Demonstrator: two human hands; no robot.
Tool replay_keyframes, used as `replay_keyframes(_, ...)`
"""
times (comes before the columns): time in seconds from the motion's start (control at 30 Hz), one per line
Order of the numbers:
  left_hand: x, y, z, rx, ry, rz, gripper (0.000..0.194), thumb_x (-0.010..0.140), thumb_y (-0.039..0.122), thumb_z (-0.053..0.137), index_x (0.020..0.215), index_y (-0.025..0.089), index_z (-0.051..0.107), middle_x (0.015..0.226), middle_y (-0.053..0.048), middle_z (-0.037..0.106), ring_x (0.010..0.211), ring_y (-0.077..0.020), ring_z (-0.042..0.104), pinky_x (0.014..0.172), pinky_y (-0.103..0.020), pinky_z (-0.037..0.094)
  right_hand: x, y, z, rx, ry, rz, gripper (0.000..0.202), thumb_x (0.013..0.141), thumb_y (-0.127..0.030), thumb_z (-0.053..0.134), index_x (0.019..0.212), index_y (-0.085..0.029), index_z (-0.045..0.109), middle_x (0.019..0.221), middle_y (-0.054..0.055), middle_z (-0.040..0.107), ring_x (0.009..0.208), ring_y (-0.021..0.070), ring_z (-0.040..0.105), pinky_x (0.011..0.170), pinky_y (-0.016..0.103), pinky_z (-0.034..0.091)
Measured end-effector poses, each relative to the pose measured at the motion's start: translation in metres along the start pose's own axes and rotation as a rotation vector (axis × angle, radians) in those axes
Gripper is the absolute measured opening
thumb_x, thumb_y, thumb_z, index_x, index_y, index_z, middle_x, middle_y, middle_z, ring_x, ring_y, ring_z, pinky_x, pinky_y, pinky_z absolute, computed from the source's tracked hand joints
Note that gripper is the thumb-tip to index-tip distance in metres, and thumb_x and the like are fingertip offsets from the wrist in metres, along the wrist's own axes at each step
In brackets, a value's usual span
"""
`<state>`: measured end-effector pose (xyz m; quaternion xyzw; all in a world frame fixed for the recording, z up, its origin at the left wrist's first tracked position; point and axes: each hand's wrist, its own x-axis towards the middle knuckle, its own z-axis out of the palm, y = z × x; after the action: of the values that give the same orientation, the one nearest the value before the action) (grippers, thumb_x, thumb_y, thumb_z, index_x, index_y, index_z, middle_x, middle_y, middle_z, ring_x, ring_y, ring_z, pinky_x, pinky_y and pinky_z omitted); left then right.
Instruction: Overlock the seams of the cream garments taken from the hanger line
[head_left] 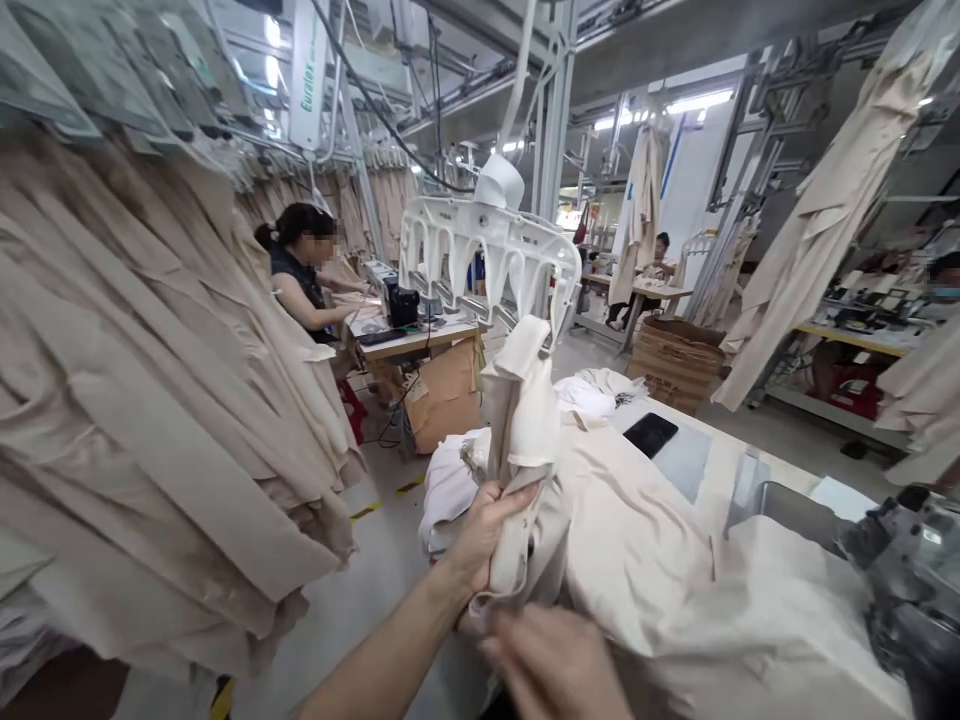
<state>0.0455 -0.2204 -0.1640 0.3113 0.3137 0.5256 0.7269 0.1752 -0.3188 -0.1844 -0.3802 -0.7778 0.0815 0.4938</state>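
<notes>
Garment (pixel 534 410) under hanger (pixel 487 222), phone (pixel 651 435), probably sewing machine (pixel 911 570)

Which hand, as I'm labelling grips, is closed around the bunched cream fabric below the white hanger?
The left hand, reaching in from the lower left, grips the cream fabric. The right hand is lower, motion-blurred, its grip unclear.

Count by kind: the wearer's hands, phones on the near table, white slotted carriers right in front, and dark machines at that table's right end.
Hands: 2 (left hand, gripping cloth; right hand, blurred)
Phone: 1
White carrier: 1
Dark machine: 1
Total: 5
</notes>
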Motion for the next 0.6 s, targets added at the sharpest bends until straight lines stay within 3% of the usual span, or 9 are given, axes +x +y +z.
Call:
replay_keyframes(0.03, 0.000, 0.001, -0.001, -0.006, 0.022, 0.009, 0.051, 0.051, 0.042, 0.098, 0.091, 0.018, 0.077, 0.083, -0.008, 0.078, 0.072, -0.0228, 0.074, 0.070, -0.031, 0.062, 0.003, 0.003, -0.007, 0.044, 0.052, 0.090, 0.033, 0.105, -0.039, 0.054, 0.088, -0.021, 0.076, 0.064, 0.000, 0.071, 0.052, 0.0130, 0.066, 0.051, 0.019, 0.051)
replay_keyframes(0.13, -0.002, 0.000, -0.004, -0.005, 0.052, 0.030, 0.060, 0.045, 0.051, 0.098, 0.085, 0.013, 0.075, 0.072, -0.005, 0.075, 0.067, -0.0202, 0.072, 0.064, -0.026, 0.058, 0.012, 0.019, -0.029, 0.189, 0.268, 0.596, 0.032, 0.097, -0.049, 0.065, 0.087, -0.021, 0.076, 0.068, 0.002, 0.071, 0.066, 0.0177, 0.070, 0.064, 0.021, 0.056)
replay_keyframes(0.23, -0.008, -0.002, -0.007, 0.001, 0.078, 0.063, 0.062, 0.056, 0.064, 0.091, 0.087, 0.014, 0.074, 0.072, -0.004, 0.073, 0.075, -0.0213, 0.073, 0.067, -0.025, 0.058, 0.017, 0.030, -0.018, 0.425, 0.174, 0.750, 0.048, 0.084, -0.066, 0.070, 0.087, -0.018, 0.075, 0.075, 0.006, 0.072, 0.072, 0.0210, 0.069, 0.066, 0.026, 0.056)
replay_keyframes(0.33, -0.014, 0.000, -0.010, 0.016, -0.065, 0.103, 0.082, 0.068, 0.082, 0.072, 0.121, 0.020, 0.072, 0.104, -0.008, 0.078, 0.107, -0.0286, 0.072, 0.091, -0.035, 0.059, 0.018, 0.029, 0.022, 0.462, 0.120, 0.668, 0.041, 0.087, -0.059, 0.070, 0.090, -0.018, 0.071, 0.079, 0.004, 0.071, 0.070, 0.0183, 0.066, 0.063, 0.024, 0.053)
replay_keyframes(0.4, -0.016, 0.002, -0.013, 0.096, -0.223, 0.108, 0.099, 0.069, 0.090, 0.061, 0.142, 0.023, 0.060, 0.134, -0.011, 0.069, 0.130, -0.0335, 0.061, 0.110, -0.042, 0.051, 0.019, 0.022, 0.046, 0.294, 0.141, 0.500, 0.030, 0.093, -0.049, 0.064, 0.087, -0.019, 0.065, 0.072, 0.000, 0.067, 0.060, 0.0153, 0.061, 0.053, 0.022, 0.048)
replay_keyframes(0.47, -0.017, 0.008, -0.017, 0.260, -0.300, 0.129, 0.109, 0.069, 0.091, 0.060, 0.153, 0.022, 0.048, 0.153, -0.012, 0.054, 0.145, -0.0364, 0.046, 0.123, -0.045, 0.038, 0.023, 0.010, 0.055, 0.123, 0.146, 0.341, 0.024, 0.100, -0.037, 0.056, 0.082, -0.021, 0.060, 0.060, -0.004, 0.060, 0.048, 0.0127, 0.052, 0.044, 0.021, 0.039)
replay_keyframes(0.53, -0.019, 0.021, -0.019, 0.487, -0.257, 0.256, 0.114, 0.072, 0.086, 0.063, 0.161, 0.021, 0.034, 0.163, -0.013, 0.040, 0.154, -0.0366, 0.032, 0.128, -0.047, 0.027, 0.029, -0.005, 0.052, -0.004, 0.185, 0.185, 0.026, 0.102, -0.024, 0.048, 0.078, -0.022, 0.056, 0.056, -0.006, 0.055, 0.044, 0.0122, 0.048, 0.043, 0.023, 0.034)
replay_keyframes(0.6, -0.022, 0.042, -0.017, 0.709, -0.103, 0.476, 0.116, 0.074, 0.079, 0.067, 0.164, 0.021, 0.022, 0.167, -0.015, 0.030, 0.156, -0.0373, 0.025, 0.126, -0.051, 0.028, 0.036, -0.025, 0.046, -0.105, 0.234, -0.008, 0.031, 0.102, -0.016, 0.043, 0.075, -0.022, 0.057, 0.054, -0.004, 0.055, 0.045, 0.0136, 0.048, 0.047, 0.028, 0.030)
